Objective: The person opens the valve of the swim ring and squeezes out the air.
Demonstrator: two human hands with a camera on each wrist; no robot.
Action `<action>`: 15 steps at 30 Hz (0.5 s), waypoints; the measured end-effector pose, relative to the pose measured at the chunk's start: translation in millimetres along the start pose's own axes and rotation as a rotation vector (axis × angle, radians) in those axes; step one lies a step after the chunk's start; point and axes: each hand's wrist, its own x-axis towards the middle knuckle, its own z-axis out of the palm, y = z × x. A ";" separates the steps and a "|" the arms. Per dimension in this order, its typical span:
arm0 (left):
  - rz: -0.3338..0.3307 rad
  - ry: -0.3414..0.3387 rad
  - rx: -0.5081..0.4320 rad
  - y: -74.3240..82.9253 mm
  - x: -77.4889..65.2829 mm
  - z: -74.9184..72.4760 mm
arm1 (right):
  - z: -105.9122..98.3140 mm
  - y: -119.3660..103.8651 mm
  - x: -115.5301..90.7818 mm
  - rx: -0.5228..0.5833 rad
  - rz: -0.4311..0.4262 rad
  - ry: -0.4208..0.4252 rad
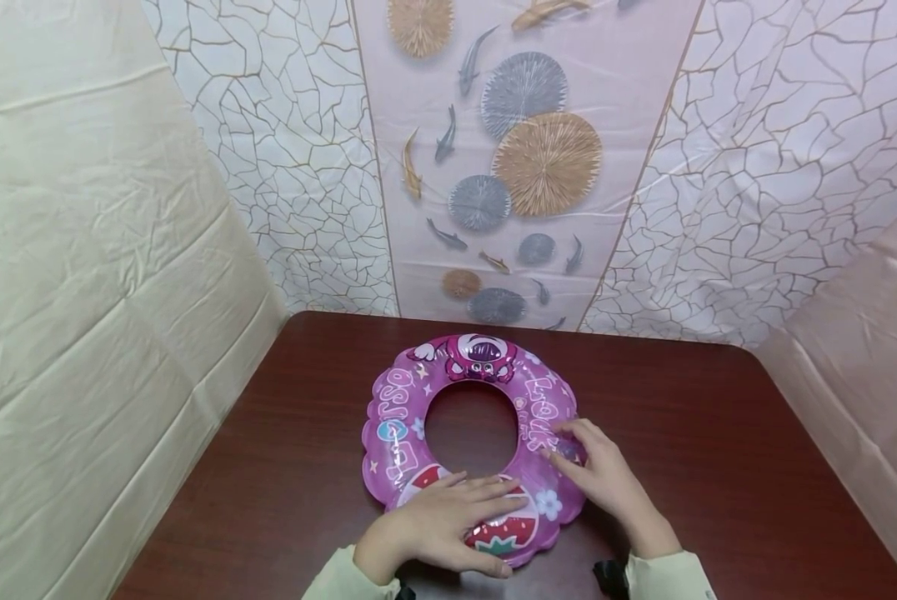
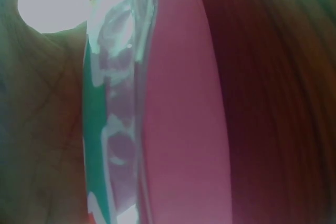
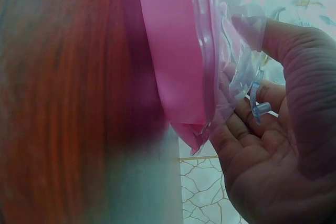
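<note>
A purple-pink inflatable swim ring (image 1: 396, 417) with a bear, white lettering, flowers and strawberry prints lies flat on the table. My left hand (image 1: 448, 517) rests on the ring's near side with its fingers spread, across a strawberry print (image 1: 504, 533). In the left wrist view the palm (image 2: 42, 129) is beside the ring's edge seam (image 2: 142, 77). On the ring's right side my right hand (image 1: 606, 475) touches the surface, thumb and fingers apart. A clear plastic valve (image 3: 259, 109) sticks out between that thumb and the fingers in the right wrist view.
The dark brown wooden table (image 1: 689, 433) extends around the ring. Patterned cloth (image 1: 493, 167) hangs behind it, with a cream sheet (image 1: 118, 333) at the left and another sheet (image 1: 861, 333) at the right. Dark straps (image 1: 611, 577) show at the wrists.
</note>
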 end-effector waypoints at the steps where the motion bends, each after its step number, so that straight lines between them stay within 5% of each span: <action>1: 0.001 0.000 -0.002 -0.1 -0.1 0.0 | 0.1 0.0 -0.1 0.000 0.003 -0.001; 15: -0.011 -0.007 -0.030 0.2 0.4 0.3 | -0.8 -1.1 -0.4 -0.003 -0.006 -0.002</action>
